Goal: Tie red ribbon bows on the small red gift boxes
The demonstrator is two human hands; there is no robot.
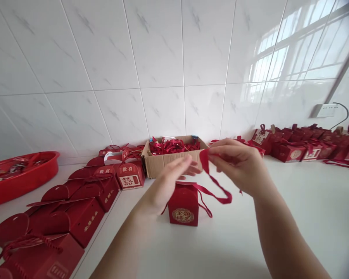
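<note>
A small red gift box (183, 209) with a gold emblem stands upright on the white counter in front of me. A twisted red cord hangs at its sides. My right hand (235, 164) is up to the right of the box, pinching a red ribbon (221, 199) between thumb and fingers. The ribbon loops down from there and runs back to the top of the box. My left hand (170, 182) is beside the box's upper left, fingers extended and apart from the ribbon. It partly covers the box's left edge.
Behind the box, a cardboard carton (159, 162) holds many red ribbons. Rows of red gift boxes (84, 223) line the left side. A red plastic basin (23, 186) stands far left. More finished-looking boxes (287, 152) sit at the right by the tiled wall, below a white socket (325, 111).
</note>
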